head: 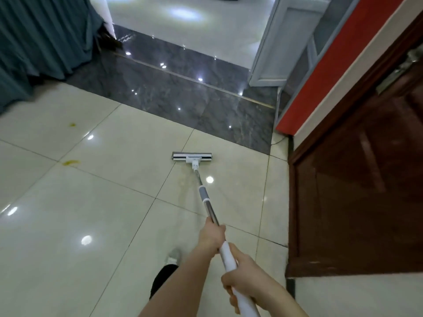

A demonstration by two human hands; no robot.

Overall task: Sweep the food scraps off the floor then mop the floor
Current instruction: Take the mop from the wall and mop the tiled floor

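Observation:
A flat mop (192, 157) with a white and grey head rests on the cream floor tiles (109, 216), just short of the dark marble strip. Its metal and white pole runs back toward me. My left hand (211, 237) grips the pole higher up, at the metal part. My right hand (243, 274) grips the white end of the pole closer to me. Two yellow food smears lie on the tiles to the left, one (71, 162) nearer and another smear (72, 125) farther back. A faint wet streak trails behind the mop head.
A dark marble threshold (183, 97) crosses the floor ahead. A teal curtain (39, 40) hangs at the back left with a broom (112, 40) beside it. A brown wooden door (357, 179) and a red-edged wall stand on the right. My shoe (172, 257) is below.

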